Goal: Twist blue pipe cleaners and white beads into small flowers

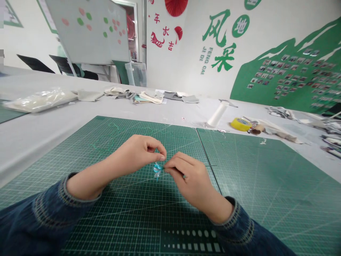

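A small, shiny blue and clear ornament (pixel 157 170) hangs just above the green cutting mat (pixel 128 209). My left hand (pixel 144 151) comes in from the left, thumb and forefinger pinched together at the ornament's upper end. From the other side my right hand (pixel 190 177) reaches in, its fingers closed in a pinch close against the ornament's right side. What exactly lies between the right fingertips is too small to make out. A thin dark line sticks out behind the right hand, over the seam between the mats.
A second green mat (pixel 255 170) adjoins on the right. Behind lie a white roll (pixel 217 113), yellow tape (pixel 241 124), a brown cardboard tube (pixel 257 129) and fabric pieces (pixel 151 96). A plastic-wrapped package (pixel 42 99) lies far left. Green thread scraps are on the mat.
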A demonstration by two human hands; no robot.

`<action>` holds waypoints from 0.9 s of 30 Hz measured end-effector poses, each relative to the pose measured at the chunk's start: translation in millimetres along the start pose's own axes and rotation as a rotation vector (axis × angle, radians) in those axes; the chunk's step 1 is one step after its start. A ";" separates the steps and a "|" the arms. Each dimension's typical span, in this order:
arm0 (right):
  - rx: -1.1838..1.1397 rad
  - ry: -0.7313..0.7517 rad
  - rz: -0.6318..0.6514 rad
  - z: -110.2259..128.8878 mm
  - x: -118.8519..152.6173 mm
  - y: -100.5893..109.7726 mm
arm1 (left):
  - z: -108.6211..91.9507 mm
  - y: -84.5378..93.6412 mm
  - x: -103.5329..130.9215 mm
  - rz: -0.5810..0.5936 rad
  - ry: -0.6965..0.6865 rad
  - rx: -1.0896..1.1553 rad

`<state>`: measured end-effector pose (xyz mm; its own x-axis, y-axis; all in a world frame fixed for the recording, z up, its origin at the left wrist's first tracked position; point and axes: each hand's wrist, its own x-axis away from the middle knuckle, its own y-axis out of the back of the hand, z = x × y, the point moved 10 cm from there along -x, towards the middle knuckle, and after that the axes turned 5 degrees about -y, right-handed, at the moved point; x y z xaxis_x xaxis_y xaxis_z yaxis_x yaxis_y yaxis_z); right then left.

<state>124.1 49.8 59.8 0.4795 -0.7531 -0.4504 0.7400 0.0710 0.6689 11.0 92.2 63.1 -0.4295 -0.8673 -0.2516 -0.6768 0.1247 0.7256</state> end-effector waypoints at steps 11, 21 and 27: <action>-1.022 -0.560 -0.205 -64.1 5.7 -2.6 | 33.2 -54.9 1.3 -0.117 0.241 0.937; -1.237 -0.701 -0.193 -73.1 10.0 -15.9 | 11.5 -29.1 13.3 -0.376 0.060 0.384; -1.258 -0.692 -0.212 -70.9 9.5 -16.3 | -28.2 -13.7 27.9 -0.489 -0.219 -0.049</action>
<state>150.1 87.9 2.6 0.2607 -0.9551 0.1407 0.8575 0.1622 -0.4882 25.2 52.7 64.2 -0.1898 -0.6970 -0.6915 -0.8028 -0.2953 0.5180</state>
